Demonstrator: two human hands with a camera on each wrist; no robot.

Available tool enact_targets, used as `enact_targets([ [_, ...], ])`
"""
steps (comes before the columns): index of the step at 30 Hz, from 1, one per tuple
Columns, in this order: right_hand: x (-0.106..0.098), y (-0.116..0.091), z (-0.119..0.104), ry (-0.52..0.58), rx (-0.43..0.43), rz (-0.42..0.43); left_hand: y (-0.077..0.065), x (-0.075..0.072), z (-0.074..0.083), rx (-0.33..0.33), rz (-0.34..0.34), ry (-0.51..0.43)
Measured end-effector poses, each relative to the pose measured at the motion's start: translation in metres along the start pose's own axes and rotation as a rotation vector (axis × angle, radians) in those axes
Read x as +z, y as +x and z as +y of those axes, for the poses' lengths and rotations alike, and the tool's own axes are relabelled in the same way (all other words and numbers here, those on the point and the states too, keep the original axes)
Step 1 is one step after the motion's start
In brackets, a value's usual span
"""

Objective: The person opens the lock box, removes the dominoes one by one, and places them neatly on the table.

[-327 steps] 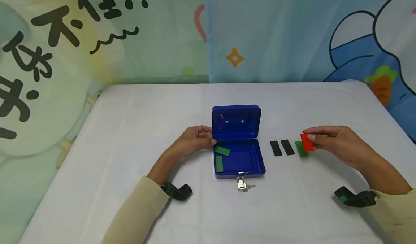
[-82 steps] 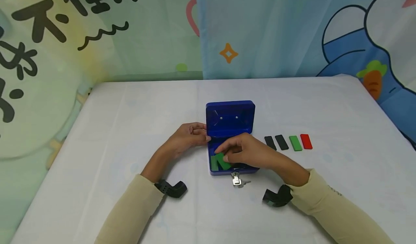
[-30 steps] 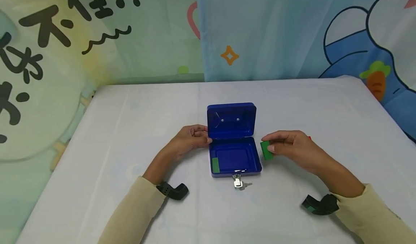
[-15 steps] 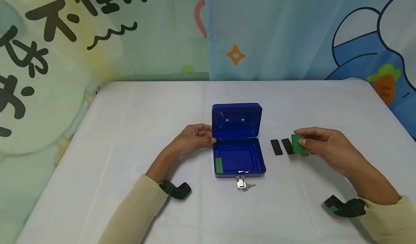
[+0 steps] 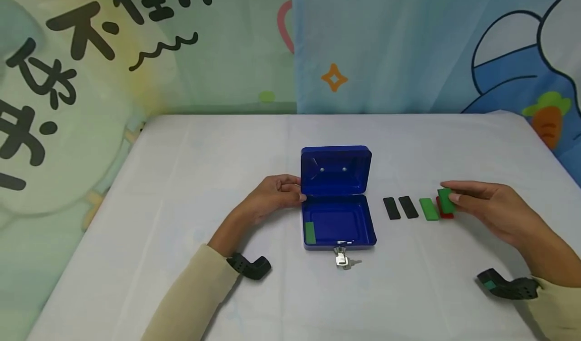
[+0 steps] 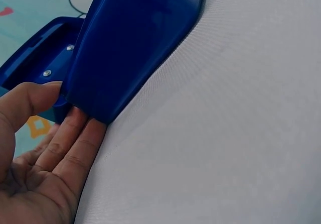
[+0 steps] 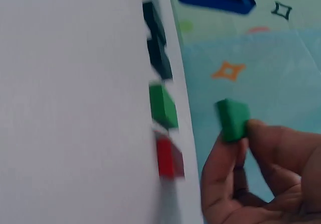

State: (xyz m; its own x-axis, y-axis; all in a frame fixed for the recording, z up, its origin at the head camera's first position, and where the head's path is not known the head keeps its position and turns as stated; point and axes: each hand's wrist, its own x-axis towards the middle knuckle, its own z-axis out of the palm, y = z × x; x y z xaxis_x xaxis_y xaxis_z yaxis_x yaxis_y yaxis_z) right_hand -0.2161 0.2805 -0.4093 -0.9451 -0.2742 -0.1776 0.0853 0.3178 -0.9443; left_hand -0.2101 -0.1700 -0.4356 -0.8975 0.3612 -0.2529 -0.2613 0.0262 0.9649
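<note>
My right hand [image 5: 501, 210] pinches a green rectangular block [image 5: 447, 201] between thumb and fingers, above the table. In the head view it overlaps a red block [image 5: 447, 215]; in the right wrist view a gap separates it from that red block [image 7: 169, 158]. My left hand [image 5: 277, 197] grips the back left corner of an open blue metal cash box [image 5: 338, 220], thumb on the rim, fingers against its side, as the left wrist view shows. Another green block [image 5: 310, 233] lies in the box's front left corner. The lid [image 5: 336, 169] stands up at the back.
Right of the box, two black blocks [image 5: 392, 208] and a green block [image 5: 428, 209] lie in a row with the red one on the white table [image 5: 204, 159]. A key hangs from the box's front lock [image 5: 341, 258]. A printed curtain [image 5: 386, 43] closes off the back.
Since a few seconds ago, my right hand has lifted a green block out of the box and carried it right, past the black blocks, to the row's red end. My left hand stays at the box.
</note>
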Motion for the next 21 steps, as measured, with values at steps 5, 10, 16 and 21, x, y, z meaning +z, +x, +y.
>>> enact_targets([
  [5, -0.013, -0.002, 0.012, -0.312, 0.063, 0.114, 0.001, 0.001, -0.001, -0.003, -0.003, 0.000],
  [10, -0.023, -0.002, 0.020, -0.426, 0.102, 0.128, 0.000, 0.002, 0.002, -0.009, -0.001, 0.000],
  [16, -0.028, -0.001, 0.026, -0.498, 0.109, 0.100, 0.000, 0.002, 0.003, -0.007, 0.003, 0.003],
  [21, -0.029, 0.000, 0.027, -0.545, 0.099, 0.123, 0.000, 0.001, 0.002, -0.009, 0.002, -0.004],
])
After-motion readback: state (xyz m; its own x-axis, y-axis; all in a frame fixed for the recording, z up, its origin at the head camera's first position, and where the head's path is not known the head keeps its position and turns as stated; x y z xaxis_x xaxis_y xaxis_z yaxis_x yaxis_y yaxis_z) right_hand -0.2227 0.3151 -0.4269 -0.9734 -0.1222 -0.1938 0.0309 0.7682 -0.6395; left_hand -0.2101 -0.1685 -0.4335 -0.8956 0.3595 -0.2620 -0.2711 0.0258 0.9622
